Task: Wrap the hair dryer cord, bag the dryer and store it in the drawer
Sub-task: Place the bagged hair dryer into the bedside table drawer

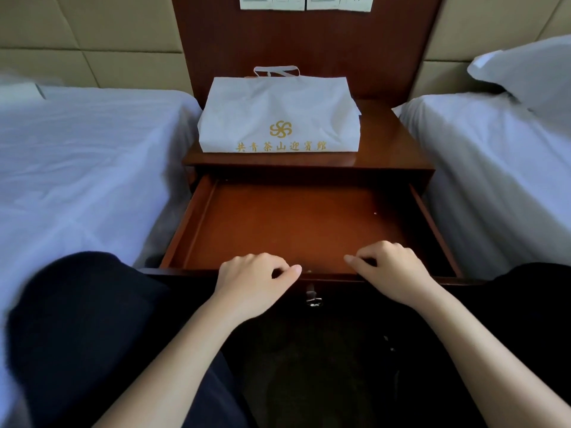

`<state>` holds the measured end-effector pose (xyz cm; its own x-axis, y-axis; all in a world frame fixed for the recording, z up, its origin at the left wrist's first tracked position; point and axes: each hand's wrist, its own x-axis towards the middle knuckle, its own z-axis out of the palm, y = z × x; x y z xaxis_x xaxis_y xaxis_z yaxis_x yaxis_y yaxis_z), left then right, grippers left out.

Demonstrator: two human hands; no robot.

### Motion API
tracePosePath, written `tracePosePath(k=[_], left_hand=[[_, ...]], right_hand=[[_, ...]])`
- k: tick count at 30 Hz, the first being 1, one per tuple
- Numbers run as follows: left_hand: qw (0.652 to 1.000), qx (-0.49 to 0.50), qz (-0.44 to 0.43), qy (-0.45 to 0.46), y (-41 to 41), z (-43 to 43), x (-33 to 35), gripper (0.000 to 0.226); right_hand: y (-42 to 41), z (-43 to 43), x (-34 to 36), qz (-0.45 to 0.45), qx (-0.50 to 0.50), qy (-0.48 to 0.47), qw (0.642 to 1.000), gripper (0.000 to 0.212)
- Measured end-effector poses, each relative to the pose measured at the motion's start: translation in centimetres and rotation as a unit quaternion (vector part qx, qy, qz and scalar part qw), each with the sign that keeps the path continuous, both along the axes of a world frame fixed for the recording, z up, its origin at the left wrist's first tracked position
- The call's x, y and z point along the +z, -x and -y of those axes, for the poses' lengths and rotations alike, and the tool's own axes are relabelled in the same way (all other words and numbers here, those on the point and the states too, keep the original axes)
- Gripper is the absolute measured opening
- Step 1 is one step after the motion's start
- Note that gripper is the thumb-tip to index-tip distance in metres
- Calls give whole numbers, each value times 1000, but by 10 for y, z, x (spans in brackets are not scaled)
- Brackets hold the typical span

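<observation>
Nightstand (390, 140) of dark red wood, wedged between two beds made up in white: left bed (83, 168), right bed (494, 168), a pillow (531, 69) at the head of the right one.

White bag (279, 115) on the nightstand top, left of centre and toward the back, upright, with its handles up at the rear. Gold emblem and a line of gold characters on the near face. Sides full and rounded; contents hidden, so no telling from here what is inside.

Drawer (197, 217) below the top, pulled well out toward the viewer, with its wooden floor bare to view. Small metal pull (312, 296) hanging at the middle of the drawer front.

Left hand (253, 279) on the drawer's front rim, left of the pull: knuckles up, fingers curled down over the edge, thumb stretched out along the rim. Right hand (391, 271) the same on the other side of the pull, fingers hooked over the rim. Both well apart from the bag.

Dark trousers (77, 319) at lower left and right. Pale wall switches (306, 1) on the wood panel above.
</observation>
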<state>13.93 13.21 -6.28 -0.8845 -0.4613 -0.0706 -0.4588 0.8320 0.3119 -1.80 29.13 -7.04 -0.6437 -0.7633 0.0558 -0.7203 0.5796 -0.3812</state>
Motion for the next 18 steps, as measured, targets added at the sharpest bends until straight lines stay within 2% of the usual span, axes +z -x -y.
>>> tracePosePath(k=[4,7,10,13,14,16,18], left_hand=[[992,-52,72,-85,15,27,13,52],[968,-72,133,-198,35,54,27,42],[966,-52,107,-231,62,86,43,36],[977,27,-40,-206,88,127,58,29],[979,61,-89,-172,96,143,60,27],[985,108,-133,-5,110,172,64,31],[976,133,-139,107,124,197,66,49]], right_hand=[[17,11,8,50,15,-70,996,54],[33,23,17,133,23,-109,985,50],[59,43,29,198,37,-73,977,42],[93,74,47,184,-3,33,982,37],[104,87,52,175,-26,76,981,34],[129,113,60,119,-78,156,977,26],[150,139,66,24,-137,188,972,28]])
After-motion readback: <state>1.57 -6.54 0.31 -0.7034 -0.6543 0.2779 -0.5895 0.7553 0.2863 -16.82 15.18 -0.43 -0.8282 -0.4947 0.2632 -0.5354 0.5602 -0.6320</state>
